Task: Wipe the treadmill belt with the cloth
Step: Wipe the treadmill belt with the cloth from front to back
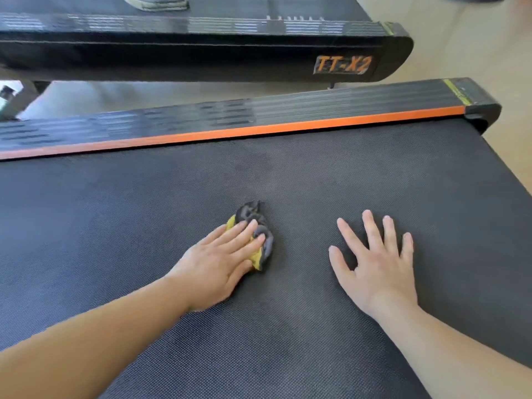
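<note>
The dark textured treadmill belt (144, 214) fills most of the view. A crumpled yellow and grey cloth (260, 226) lies on it near the middle. My left hand (221, 260) presses flat on the cloth with straight fingers, covering its left part. To the right, my right hand (374, 260) rests flat on the bare belt with fingers spread, apart from the cloth.
An orange-striped side rail (259, 122) borders the belt's far edge, ending in a black end cap (480, 110) at the right. Beyond a strip of beige floor (172, 92) stands a second treadmill (201, 50) marked TT-X2, with someone's shoe (157, 1) on it.
</note>
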Demonstrator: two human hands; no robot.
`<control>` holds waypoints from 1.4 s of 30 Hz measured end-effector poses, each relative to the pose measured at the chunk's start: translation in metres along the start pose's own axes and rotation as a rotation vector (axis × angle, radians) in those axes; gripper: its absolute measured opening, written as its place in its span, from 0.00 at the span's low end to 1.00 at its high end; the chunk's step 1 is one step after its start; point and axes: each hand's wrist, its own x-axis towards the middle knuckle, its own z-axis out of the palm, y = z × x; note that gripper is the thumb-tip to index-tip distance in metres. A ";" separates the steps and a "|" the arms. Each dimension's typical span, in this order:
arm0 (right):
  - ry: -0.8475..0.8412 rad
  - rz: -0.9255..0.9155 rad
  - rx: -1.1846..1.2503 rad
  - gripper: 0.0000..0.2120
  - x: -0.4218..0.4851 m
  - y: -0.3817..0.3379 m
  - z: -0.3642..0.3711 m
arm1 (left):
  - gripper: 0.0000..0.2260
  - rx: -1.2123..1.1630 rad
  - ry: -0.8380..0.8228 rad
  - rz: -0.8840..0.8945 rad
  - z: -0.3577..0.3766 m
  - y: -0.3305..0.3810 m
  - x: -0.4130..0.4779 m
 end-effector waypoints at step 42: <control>0.059 -0.021 0.037 0.32 -0.003 0.001 0.003 | 0.23 -0.068 0.012 0.266 0.019 0.118 -0.081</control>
